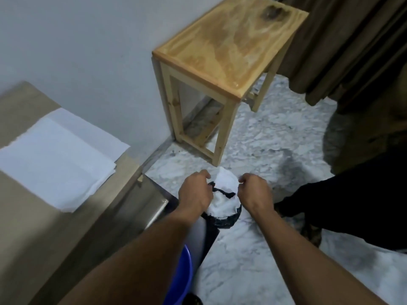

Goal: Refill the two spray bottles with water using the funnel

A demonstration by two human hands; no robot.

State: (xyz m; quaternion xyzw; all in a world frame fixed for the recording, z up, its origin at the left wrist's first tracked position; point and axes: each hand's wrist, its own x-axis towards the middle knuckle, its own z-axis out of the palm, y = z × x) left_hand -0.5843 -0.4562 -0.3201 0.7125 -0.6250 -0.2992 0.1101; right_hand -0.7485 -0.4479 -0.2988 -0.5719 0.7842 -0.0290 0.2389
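Looks like cleanup: left hand [195, 192] and right hand [255, 192] curl over the bin [226, 220], paper [222, 194] between them. Can't tell if they're gripping anything. Next, probably fetch bottles and funnel.

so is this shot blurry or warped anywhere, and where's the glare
Head view: dim and soft throughout; wide lens splays the table legs; pale sheen on its top; paper at left nearly blown out; curtain sinks into shadow.
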